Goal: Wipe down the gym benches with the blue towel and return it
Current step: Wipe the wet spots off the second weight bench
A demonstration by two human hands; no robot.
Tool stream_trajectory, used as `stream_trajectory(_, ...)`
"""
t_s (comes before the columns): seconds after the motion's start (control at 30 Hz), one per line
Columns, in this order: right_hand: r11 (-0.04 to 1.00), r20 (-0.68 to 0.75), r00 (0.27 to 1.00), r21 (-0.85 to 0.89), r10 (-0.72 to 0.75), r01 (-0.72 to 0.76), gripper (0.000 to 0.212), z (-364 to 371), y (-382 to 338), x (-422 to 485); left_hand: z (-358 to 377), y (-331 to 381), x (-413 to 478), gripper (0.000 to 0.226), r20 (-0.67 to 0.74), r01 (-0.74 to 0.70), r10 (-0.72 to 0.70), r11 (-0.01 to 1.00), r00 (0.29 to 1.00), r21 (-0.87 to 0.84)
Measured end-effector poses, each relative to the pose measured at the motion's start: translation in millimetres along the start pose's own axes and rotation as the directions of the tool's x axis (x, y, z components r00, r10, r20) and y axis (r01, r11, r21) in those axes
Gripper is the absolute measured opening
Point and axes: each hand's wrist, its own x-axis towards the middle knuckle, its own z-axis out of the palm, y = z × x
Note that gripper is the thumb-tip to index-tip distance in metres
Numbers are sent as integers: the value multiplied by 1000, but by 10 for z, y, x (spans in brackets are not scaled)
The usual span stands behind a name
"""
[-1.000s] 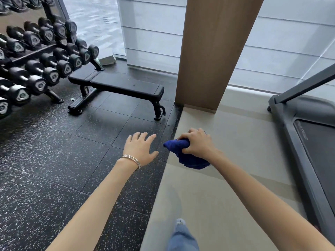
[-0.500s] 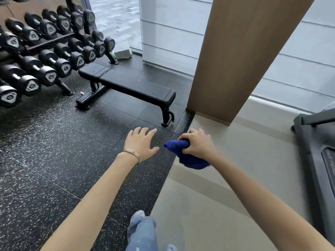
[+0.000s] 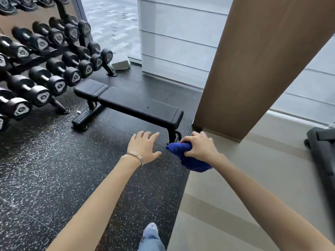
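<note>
Clearly the step in hand is the approach: the wiping has not begun, as far as one can judge. The right hand (image 3: 198,147) has its grip closed around the blue towel (image 3: 192,160), which is bunched and hangs partly below the fist, in the air and apart from the bench (image 3: 137,105). The left hand (image 3: 144,147) is empty, its fingers spread, palm down, touching nothing. The bench stands on the dark rubber floor (image 3: 54,169), between the dumbbell rack (image 3: 41,69) and the wooden pillar (image 3: 253,60); its near end is just beyond both hands. The pad looks bare and flat. For the next move, I judge that the person must come closer, lower the towel onto the near end of the pad, and press it flat before sweeping along toward the far end beside the rack.
</note>
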Motion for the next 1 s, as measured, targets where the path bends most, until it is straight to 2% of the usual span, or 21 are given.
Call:
stream_trajectory(0.23,999,54,998,4,32,-32,35,51,-79,842,-42,-513,728,78,46,-46,46,999,998,6)
stream_trajectory(0.6,999,140,990,20,30,-33,36,40,332,2330,14,-943,2104,82,105,-35,33,999,994,21)
stream_trajectory(0.8,998,93,994,25,56,-59,37,-245,720,3359,-177,-985,3233,81,113,-51,47,998,992,27)
stream_trajectory(1.0,998,129,991,40,47,-53,38,-312,1100,4063,-137,-921,4095,78,122,-76,74,997,990,10)
